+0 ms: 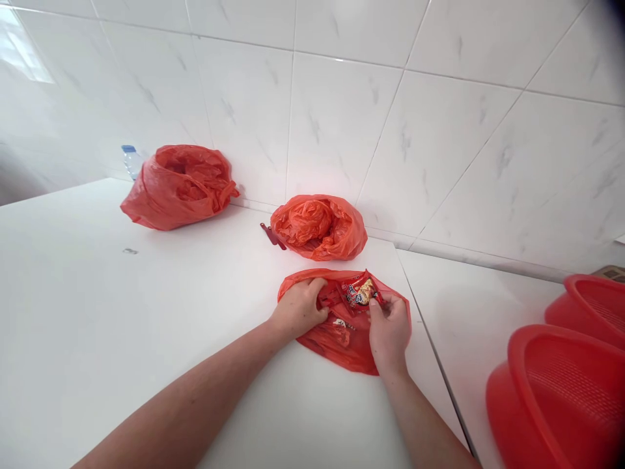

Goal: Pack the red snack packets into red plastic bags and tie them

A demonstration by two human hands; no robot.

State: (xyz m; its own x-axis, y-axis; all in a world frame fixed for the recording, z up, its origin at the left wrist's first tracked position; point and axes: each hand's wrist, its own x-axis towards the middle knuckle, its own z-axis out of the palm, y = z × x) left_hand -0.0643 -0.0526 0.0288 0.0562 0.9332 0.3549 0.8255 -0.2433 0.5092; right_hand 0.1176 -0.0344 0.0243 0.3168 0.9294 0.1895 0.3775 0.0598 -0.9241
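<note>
A flat red plastic bag (342,342) lies on the white counter (122,339) in front of me. My left hand (299,310) grips the bag's left rim, fingers curled into the plastic. My right hand (388,329) pinches a small red snack packet (360,292) at the bag's mouth, with the packet partly out of the bag. More printed packets show through the plastic below it.
Two more red plastic bags stand near the tiled wall, one at the back left (180,187) and one in the middle (319,228) with a small red clip (272,236) beside it. A water bottle (131,161) peeks behind the left bag. Two red baskets (556,397) sit at the right.
</note>
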